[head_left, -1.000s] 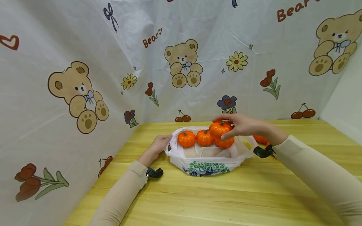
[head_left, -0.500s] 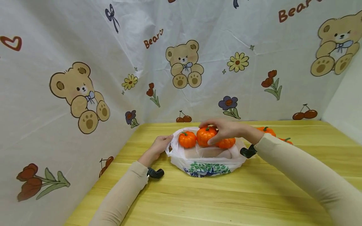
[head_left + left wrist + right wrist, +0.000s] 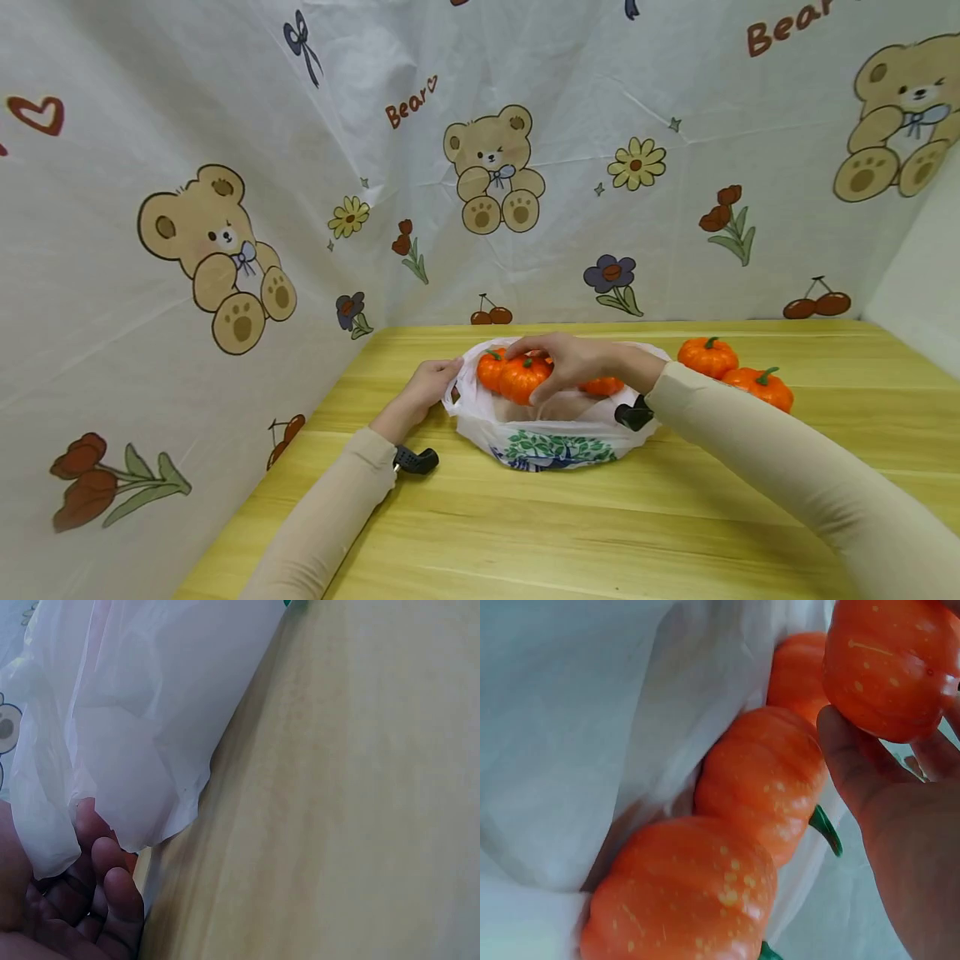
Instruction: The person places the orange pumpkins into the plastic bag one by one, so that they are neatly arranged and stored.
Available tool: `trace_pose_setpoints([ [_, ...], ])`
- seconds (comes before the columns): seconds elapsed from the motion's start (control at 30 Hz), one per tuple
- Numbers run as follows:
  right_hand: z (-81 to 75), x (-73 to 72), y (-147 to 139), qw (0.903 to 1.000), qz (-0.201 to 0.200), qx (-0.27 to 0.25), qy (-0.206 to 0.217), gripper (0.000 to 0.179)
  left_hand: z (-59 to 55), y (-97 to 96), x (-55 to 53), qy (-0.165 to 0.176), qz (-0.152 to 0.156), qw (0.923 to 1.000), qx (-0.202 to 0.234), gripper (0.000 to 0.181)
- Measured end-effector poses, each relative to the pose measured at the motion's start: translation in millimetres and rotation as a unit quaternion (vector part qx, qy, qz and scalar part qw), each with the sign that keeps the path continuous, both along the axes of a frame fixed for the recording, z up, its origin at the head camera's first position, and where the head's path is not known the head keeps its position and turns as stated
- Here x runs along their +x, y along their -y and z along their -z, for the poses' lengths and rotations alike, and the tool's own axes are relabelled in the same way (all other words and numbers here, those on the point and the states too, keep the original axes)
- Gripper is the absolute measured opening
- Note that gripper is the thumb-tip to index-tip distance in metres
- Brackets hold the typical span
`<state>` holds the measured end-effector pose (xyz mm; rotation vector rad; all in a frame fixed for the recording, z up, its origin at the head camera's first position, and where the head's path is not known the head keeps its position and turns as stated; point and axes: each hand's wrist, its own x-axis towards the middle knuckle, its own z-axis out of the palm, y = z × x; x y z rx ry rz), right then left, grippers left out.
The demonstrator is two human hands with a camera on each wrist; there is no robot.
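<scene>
A white plastic bag (image 3: 480, 429) with a green tree print lies open on the wooden table. My left hand (image 3: 429, 385) grips its left edge; in the left wrist view the curled fingers (image 3: 120, 892) go round the thin plastic (image 3: 45, 832). Over the bag's opening, my right hand (image 3: 570, 362) holds a small orange pumpkin (image 3: 522, 383) between thumb and fingers. Three more pumpkins sit in a row inside the bag in the right wrist view: a near pumpkin (image 3: 679, 892), a middle pumpkin (image 3: 757, 780) and a far pumpkin (image 3: 799, 671), below the held one.
To the right of the bag, two more pumpkins rest on the table, a rear pumpkin (image 3: 707, 357) and a front pumpkin (image 3: 761, 392) beside the right sleeve. A bear-printed white sheet (image 3: 555, 275) hangs behind the table (image 3: 525, 533) and along its left side.
My right hand has carried the pumpkin left and lower, from the bag's right side to beside the leftmost pumpkin. The two table pumpkins have come into fuller view. My left hand keeps its grip.
</scene>
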<state>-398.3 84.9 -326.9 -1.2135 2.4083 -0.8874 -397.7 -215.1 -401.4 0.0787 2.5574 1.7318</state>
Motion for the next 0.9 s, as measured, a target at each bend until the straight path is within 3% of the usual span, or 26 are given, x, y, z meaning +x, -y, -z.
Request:
trace_pose_setpoints([
  [0.13, 2.3, 3.4, 9.7, 0.9997, -0.009, 0.021, 0.008, 0.072, -0.1, -0.3, -0.3, -0.002, -0.005, 1.0000, -0.007, 0.042],
  [0.67, 10.4, 8.2, 33.6, 0.9966, -0.033, 0.054, -0.052, 0.068, 3.0, 2.0, -2.0, -0.001, 0.002, 1.0000, -0.001, 0.042],
  [0.9, 17.3, 11.5, 38.3, 0.9977, -0.023, 0.055, -0.032, 0.064, 2.8, 2.2, -2.9, -0.001, 0.004, 1.0000, -0.003, 0.041],
])
